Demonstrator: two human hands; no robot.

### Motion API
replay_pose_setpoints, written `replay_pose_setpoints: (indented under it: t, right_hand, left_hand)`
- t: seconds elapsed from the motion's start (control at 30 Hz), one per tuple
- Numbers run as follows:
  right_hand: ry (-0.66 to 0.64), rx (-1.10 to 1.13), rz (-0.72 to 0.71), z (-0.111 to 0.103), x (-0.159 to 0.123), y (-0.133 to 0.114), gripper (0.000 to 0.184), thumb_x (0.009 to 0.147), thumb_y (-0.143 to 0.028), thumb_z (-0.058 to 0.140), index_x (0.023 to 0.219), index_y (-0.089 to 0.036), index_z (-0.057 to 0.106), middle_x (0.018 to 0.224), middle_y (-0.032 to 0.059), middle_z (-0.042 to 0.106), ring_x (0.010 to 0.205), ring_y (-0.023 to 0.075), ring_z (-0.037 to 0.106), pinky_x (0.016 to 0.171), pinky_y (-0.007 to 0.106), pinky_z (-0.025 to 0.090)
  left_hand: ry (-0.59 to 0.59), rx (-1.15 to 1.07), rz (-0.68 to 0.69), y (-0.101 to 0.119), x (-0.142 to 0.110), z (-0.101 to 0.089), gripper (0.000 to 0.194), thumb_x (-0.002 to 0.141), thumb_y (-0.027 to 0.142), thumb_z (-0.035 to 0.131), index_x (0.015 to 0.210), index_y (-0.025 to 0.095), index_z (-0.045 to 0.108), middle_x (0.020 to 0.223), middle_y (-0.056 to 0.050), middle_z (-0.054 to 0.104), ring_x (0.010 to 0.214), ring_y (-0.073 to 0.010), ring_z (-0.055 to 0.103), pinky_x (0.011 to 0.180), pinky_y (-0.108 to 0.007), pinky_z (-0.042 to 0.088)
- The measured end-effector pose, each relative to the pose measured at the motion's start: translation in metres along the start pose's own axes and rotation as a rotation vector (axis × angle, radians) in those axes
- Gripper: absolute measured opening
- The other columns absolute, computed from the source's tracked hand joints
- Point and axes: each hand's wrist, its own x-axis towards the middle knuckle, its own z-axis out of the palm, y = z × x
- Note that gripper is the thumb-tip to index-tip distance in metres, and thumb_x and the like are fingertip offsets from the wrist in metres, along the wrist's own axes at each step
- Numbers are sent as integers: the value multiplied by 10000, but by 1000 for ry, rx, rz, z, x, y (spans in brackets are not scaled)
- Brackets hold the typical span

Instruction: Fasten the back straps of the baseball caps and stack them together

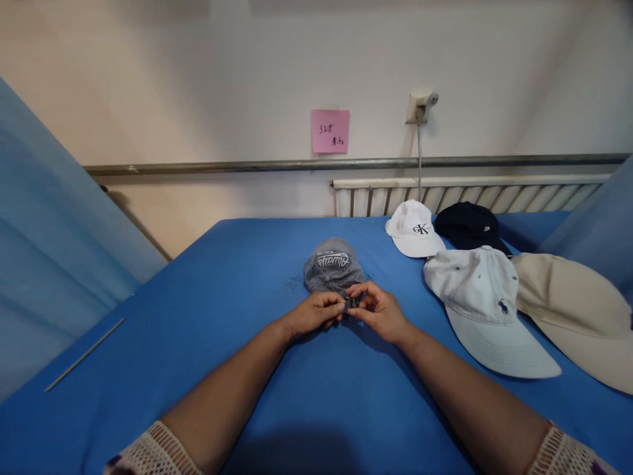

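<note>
A grey baseball cap with white lettering, seen upside down, lies at the middle of the blue-covered table. Its near edge is between my hands. My left hand pinches the cap's strap from the left, thumb and fingers pressed together. From the right, my right hand grips the same strap near a small dark buckle-like piece. The fingers partly cover the strap, so its fastening cannot be made out.
To the right lie a white cap, a black cap, a pale cap and a beige cap. A thin stick rests at the left. Behind are a metal rail, a radiator and blue curtains.
</note>
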Motion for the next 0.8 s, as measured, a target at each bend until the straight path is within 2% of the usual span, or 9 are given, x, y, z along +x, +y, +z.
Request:
replay_pose_setpoints:
  t: [0.3,0.6,0.8]
  right_hand:
    - [-43,44,-3,1,0,2,243,698,-278,702,871,-207,547,1075,37,618,550,56,439,524,226,413]
    - [-102,-52,7,0,-1,6,227,721,-278,682,899,-215,554,1099,28,627,576,70,492,543,234,434]
    - [-67,-117,39,-1,1,11,231,718,-268,683,907,-221,560,1010,5,643,573,82,483,542,233,417]
  left_hand:
    - [49,-31,18,0,1,6,368,833,490,584,748,133,561,614,26,519,482,-58,419,472,-194,310]
    - [60,17,14,3,0,10,359,831,477,591,724,135,561,582,32,508,489,-61,423,473,-197,308]
    - [217,-99,61,2,2,15,286,801,385,658,900,155,519,710,27,560,563,-79,534,548,-217,422]
